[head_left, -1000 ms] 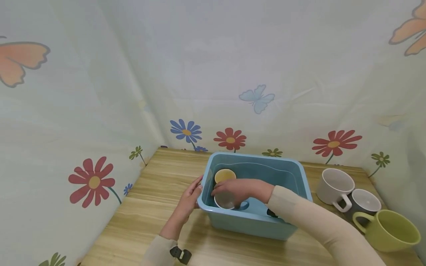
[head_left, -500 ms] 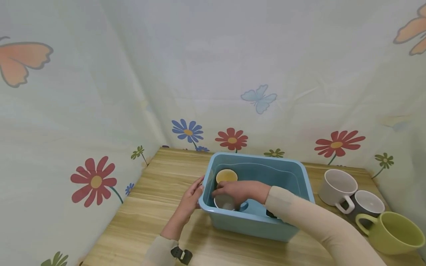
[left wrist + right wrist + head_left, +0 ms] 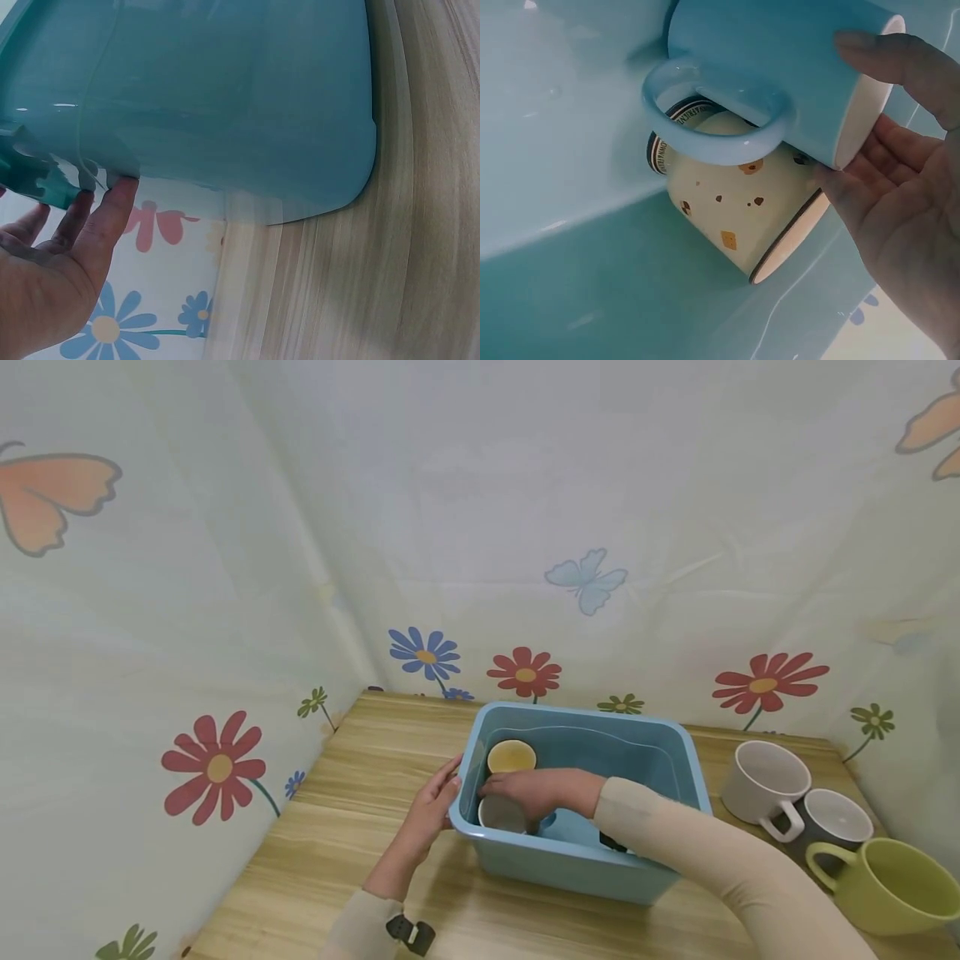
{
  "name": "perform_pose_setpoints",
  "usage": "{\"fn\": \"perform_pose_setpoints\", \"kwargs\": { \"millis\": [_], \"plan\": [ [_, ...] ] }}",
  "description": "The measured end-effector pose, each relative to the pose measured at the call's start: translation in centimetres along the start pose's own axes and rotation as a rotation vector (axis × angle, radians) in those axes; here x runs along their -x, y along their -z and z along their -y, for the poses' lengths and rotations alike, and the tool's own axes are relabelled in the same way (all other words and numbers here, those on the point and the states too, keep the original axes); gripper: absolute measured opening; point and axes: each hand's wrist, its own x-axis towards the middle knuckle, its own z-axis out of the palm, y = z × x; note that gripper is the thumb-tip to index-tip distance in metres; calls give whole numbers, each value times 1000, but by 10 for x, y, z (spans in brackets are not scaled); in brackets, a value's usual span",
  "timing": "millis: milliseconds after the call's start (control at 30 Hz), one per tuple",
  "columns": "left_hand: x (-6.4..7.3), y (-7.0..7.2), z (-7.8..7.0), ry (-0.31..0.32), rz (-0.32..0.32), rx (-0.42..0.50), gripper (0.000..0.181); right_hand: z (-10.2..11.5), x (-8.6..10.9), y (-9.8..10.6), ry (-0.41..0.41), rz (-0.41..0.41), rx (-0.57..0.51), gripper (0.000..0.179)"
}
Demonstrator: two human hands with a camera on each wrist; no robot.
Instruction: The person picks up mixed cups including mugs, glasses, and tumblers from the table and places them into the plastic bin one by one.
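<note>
Inside a blue plastic bin (image 3: 577,871), my right hand (image 3: 538,788) grips a light blue mug (image 3: 780,67) at its rim, thumb on the outer wall. The mug stands in the bin's near left corner; its ring handle shows in the right wrist view. Behind it, close by, is a cream mug (image 3: 727,202) with small brown and yellow biscuit prints and a yellowish inside. My left hand (image 3: 423,817) touches the outside of the bin's left wall, its fingers stretched out along the wall below the rim. In the left wrist view its fingertips (image 3: 124,186) meet the blue plastic.
To the right of the bin on the wooden table (image 3: 300,860) stand a pale pinkish-white mug (image 3: 761,781), a dark grey mug (image 3: 832,818) with a white inside, and a wide olive-green mug (image 3: 892,885). A flowered curtain (image 3: 480,527) hangs behind and at both sides.
The light blue mug has shifted slightly left and its handle has become more hidden in the head view. The right hand moved with it. The left hand stays at the bin wall.
</note>
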Motion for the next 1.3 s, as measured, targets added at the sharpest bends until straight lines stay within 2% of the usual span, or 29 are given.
{"fn": "perform_pose_setpoints", "kwargs": {
  "millis": [400, 500, 533, 700, 733, 767, 1033, 1167, 1300],
  "plan": [
    [0, 1, 1, 8, 7, 7, 53, 3, -1, -2, -30, 17, 15, 81],
    [-1, 0, 2, 9, 7, 7, 53, 4, -1, -2, -9, 29, 31, 80],
    [-1, 1, 3, 6, 7, 1, 53, -5, -10, -10, 19, 21, 57, 81],
    [-2, 1, 5, 0, -8, -12, 53, -6, -14, -13, 52, 21, 107, 80],
    [-2, 1, 5, 0, -11, -13, 52, -6, -15, -13, 50, 20, 110, 80],
    [-3, 1, 5, 5, -14, -11, 52, 3, -8, -6, 32, 31, 97, 80],
    [-3, 2, 3, -7, -16, -16, 53, 5, -6, -4, 4, 13, 79, 82],
    [-3, 2, 3, -5, -22, -16, 53, -5, -13, -10, 9, 19, 70, 80],
    [-3, 2, 5, -5, -15, -24, 54, -40, -37, -35, 62, 7, 90, 85]
  ]
}}
